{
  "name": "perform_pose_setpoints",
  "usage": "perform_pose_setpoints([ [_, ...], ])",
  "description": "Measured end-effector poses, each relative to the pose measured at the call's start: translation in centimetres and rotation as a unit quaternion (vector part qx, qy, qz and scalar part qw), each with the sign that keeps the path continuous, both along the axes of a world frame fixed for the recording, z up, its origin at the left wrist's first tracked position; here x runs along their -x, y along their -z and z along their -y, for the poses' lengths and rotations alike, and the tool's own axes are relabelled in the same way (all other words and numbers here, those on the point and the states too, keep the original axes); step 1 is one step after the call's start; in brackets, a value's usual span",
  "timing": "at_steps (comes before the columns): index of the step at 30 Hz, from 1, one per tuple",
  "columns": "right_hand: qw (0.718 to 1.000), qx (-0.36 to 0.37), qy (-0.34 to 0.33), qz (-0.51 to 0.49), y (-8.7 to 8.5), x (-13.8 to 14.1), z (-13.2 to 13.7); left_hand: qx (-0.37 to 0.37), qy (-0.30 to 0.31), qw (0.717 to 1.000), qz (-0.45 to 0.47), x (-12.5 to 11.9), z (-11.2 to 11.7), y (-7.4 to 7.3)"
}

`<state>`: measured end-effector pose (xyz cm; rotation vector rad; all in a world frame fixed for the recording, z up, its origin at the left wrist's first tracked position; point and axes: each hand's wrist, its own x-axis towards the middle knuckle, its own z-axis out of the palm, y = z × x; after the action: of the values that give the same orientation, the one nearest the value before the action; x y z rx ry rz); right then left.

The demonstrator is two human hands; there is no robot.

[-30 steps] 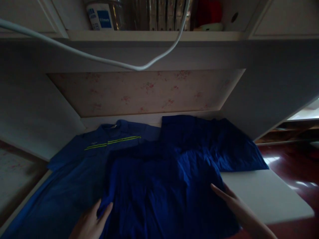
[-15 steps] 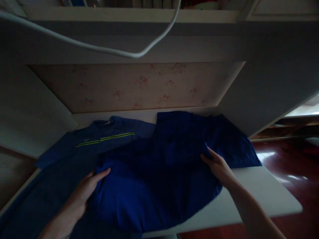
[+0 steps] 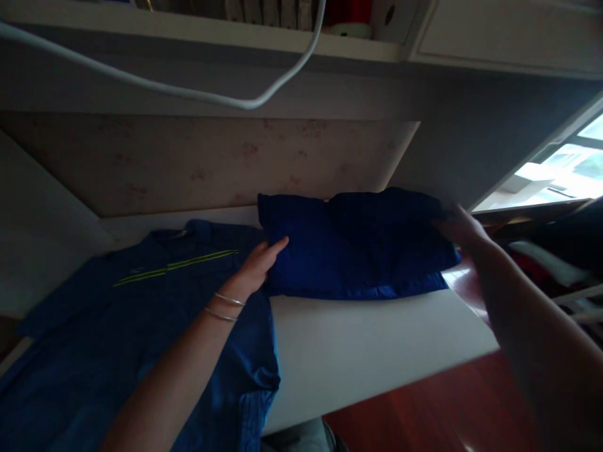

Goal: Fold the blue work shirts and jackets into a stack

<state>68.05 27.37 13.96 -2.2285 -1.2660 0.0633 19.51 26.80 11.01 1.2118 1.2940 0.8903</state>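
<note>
A dark blue garment [image 3: 353, 251] lies folded into a thick band at the back of the white tabletop [image 3: 372, 345]. My left hand [image 3: 257, 267], two thin bangles at its wrist, lies with fingers stretched out against the band's left edge. My right hand [image 3: 460, 229] is at the band's right end, on the cloth; it is smeared and its fingers do not show clearly. A second blue shirt [image 3: 141, 314] with a neon yellow chest stripe lies spread flat on the left, under my left forearm.
A flowered back panel [image 3: 211, 163] rises behind the table under a shelf [image 3: 235, 28] of jars and boxes. A white cable [image 3: 188, 94] hangs across the top. Red-brown floor [image 3: 424, 408] shows below the table's front edge, and clutter and a bright window are at right.
The spread dark blue garment has been folded back over itself into a band at the rear. Both hands moved away from me with it, and the view swung to the right.
</note>
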Motion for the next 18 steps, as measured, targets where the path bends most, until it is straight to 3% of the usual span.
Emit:
perform_pose_setpoints([
  [2, 0.993, 0.071, 0.022, 0.089, 2.4, 0.1, 0.5, 0.0, -0.015, 0.999, -0.045, 0.7, 1.7, 3.0],
  [5, 0.986, 0.075, -0.061, 0.139, 7.7, 4.2, 2.3, -0.047, -0.002, 0.991, -0.125, 3.6, 8.1, 7.5],
  [7, 0.975, 0.072, -0.135, 0.159, 12.1, 8.1, 3.8, -0.121, 0.108, 0.944, -0.287, 5.9, 13.7, 10.6],
  [10, 0.952, 0.136, -0.214, 0.171, 17.6, 12.9, 5.4, -0.172, 0.16, 0.864, -0.446, 8.7, 20.8, 14.0],
  [12, 0.947, 0.16, -0.221, 0.171, 19.3, 14.7, 5.8, -0.198, 0.171, 0.832, -0.489, 9.4, 23.6, 14.7],
  [14, 0.954, 0.145, -0.208, 0.161, 19.3, 16.1, 5.9, -0.187, 0.169, 0.823, -0.509, 9.5, 24.8, 14.2],
  [16, 0.966, 0.081, -0.212, 0.123, 18.2, 18.5, 6.5, -0.125, 0.164, 0.836, -0.508, 9.4, 24.9, 12.9],
  [18, 0.972, -0.003, -0.232, 0.028, 17.0, 22.6, 7.9, -0.047, 0.145, 0.869, -0.47, 9.9, 24.8, 11.5],
])
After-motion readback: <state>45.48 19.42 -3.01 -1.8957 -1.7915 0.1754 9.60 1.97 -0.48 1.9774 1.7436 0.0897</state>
